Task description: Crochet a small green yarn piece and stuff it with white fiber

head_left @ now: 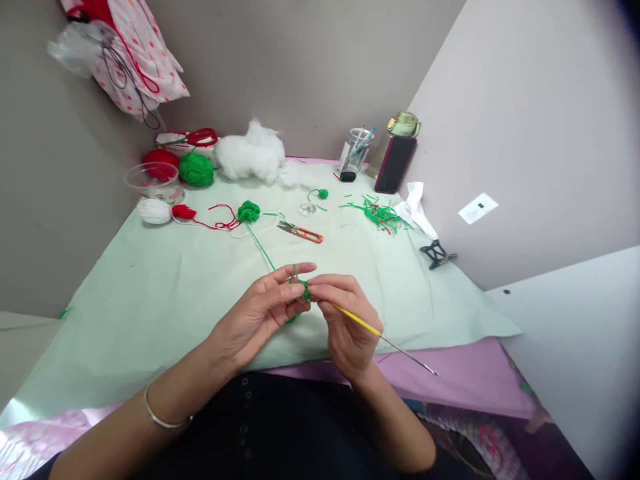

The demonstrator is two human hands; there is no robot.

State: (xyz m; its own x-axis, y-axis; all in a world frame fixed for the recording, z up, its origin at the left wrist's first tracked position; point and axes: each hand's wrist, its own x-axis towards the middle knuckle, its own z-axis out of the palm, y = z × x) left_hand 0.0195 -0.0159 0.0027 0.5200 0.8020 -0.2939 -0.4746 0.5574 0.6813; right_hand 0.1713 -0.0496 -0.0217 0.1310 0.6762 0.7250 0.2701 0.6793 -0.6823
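Note:
My left hand [265,307] pinches a small green crochet piece [305,291] between thumb and fingers, with green yarn looped over its raised index finger. My right hand [350,320] is closed around a yellow-handled crochet hook [357,320]; its fingertips meet the green piece, and the hook's metal rear end points down to the right. The hook's working tip is hidden at the piece. A green strand [261,245] runs from my left hand back to a green yarn bundle [249,211] on the pale green cloth [200,267].
Orange thread snips [301,232] lie beyond my hands. Green yarn scraps [380,215], a phone [395,165] against a bottle [404,125], and a pen jar [356,152] stand right. White stuffing [251,155], a green ball [196,168] and red scissors [201,137] are back left.

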